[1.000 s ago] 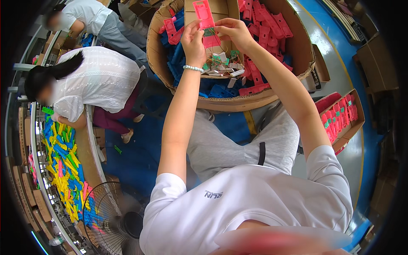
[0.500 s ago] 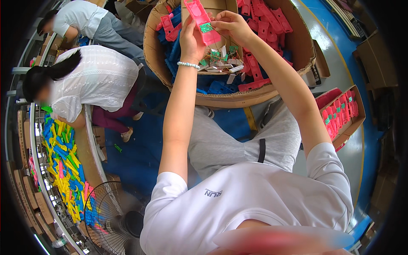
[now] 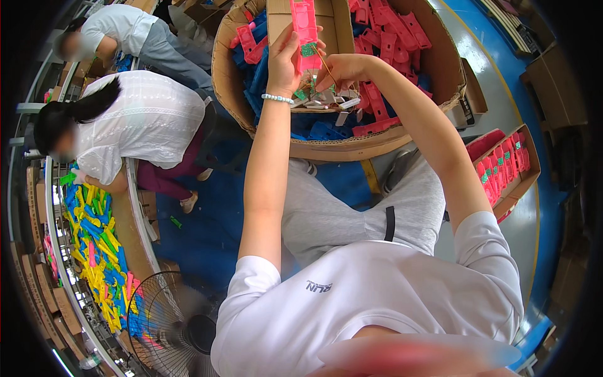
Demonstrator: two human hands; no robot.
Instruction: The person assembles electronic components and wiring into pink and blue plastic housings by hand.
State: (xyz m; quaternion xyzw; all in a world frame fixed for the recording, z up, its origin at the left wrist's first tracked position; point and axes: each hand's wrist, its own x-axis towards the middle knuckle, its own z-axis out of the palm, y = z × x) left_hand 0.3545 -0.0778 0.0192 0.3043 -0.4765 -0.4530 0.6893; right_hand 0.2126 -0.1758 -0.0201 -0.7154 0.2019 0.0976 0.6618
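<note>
My left hand point(image 3: 286, 68) holds a long pink plastic shell point(image 3: 305, 19) upright over a big cardboard box point(image 3: 352, 149), its fingers wrapped round the lower end. A small green circuit board point(image 3: 308, 49) sits in that end of the shell. Thin reddish wires point(image 3: 324, 61) run from the board down to my right hand point(image 3: 348, 68), whose fingers are pinched around them. Under both hands, in a cardboard tray point(image 3: 339, 39), lies a heap of more green boards with wires and white pieces point(image 3: 347, 102), partly hidden by my right hand.
Pink shells point(image 3: 402, 31) and blue shells point(image 3: 254, 85) fill the box around the tray. At right stands a carton with a row of pink shells point(image 3: 502, 164). Left are two people, a bench of coloured plastic parts point(image 3: 97, 251) and a fan point(image 3: 173, 323).
My right hand has come down from the board toward the heap, drawing the wires out. The pink shell has shifted slightly right and stands more upright.
</note>
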